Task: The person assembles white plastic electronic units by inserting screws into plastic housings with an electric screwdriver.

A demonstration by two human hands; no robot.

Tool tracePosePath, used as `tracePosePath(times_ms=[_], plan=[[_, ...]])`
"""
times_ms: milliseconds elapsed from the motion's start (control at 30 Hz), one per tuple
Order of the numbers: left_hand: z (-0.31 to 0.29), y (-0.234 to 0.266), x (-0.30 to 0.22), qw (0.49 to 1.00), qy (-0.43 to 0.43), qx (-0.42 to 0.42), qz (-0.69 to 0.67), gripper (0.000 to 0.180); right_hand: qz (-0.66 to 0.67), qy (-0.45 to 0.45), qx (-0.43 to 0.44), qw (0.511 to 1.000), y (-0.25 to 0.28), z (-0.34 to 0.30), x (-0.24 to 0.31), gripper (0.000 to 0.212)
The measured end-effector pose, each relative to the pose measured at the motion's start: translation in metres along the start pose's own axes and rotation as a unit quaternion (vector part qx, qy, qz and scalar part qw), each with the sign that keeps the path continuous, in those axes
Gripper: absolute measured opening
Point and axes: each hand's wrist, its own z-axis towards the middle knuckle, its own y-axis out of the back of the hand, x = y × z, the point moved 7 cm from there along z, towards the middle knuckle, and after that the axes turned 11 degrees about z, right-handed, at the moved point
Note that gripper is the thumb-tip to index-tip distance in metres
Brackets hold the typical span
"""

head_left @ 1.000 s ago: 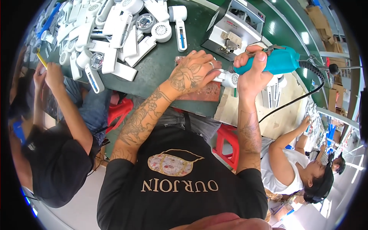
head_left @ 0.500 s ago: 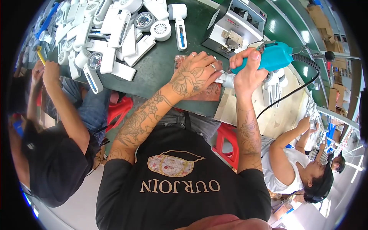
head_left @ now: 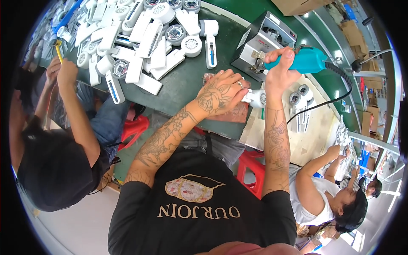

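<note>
My right hand (head_left: 280,72) is wrapped round a teal electric screwdriver (head_left: 309,60), whose tip end points left at the front of a silver screw feeder (head_left: 251,53). Under my left hand (head_left: 220,94) a white handheld fan (head_left: 256,98) lies on its side on a reddish pad (head_left: 233,115). The fan's round head sticks out past my fingers on the right, while its handle is mostly hidden beneath them. My left fingers are bent over that handle and hold it down.
A large heap of white fan parts (head_left: 136,38) covers the green table (head_left: 170,95) at the left. Several fans (head_left: 301,104) lie on a pale board (head_left: 312,140) at the right. The screwdriver's black cord (head_left: 325,102) loops over the board. Co-workers sit on both sides.
My right hand has carried the screwdriver up and away from the fan to the screw feeder's front. The left hand still holds the fan on the pad. The whole view has shifted slightly.
</note>
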Motion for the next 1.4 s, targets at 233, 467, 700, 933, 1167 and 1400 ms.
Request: tracePosePath(times_ms=[233,467,700,933,1167,1400], plan=[[0.001,0.006,0.002,1.0,-0.009,-0.002,0.021,0.033,-0.095,-0.083,-0.033,0.991,0.003,-0.016,0.021,0.041],[0.003,-0.005,0.004,0.998,-0.034,0.047,0.031,0.033,0.025,-0.112,0.003,0.993,0.019,-0.061,0.042,0.048],[-0.002,-0.005,0.002,0.998,-0.029,0.045,0.015,0.03,0.041,-0.115,0.015,0.992,0.019,-0.067,0.035,0.042],[0.001,-0.003,0.002,0.998,-0.043,0.038,0.032,0.035,-0.012,-0.084,0.023,0.996,0.02,-0.07,0.023,0.046],[0.003,-0.006,0.001,0.998,-0.038,0.026,0.04,0.034,-0.018,-0.092,0.007,0.996,0.024,-0.07,0.024,0.044],[-0.011,0.003,-0.027,0.988,-0.104,0.019,0.117,0.035,0.043,-0.135,-0.073,0.987,0.049,-0.097,0.052,0.056]])
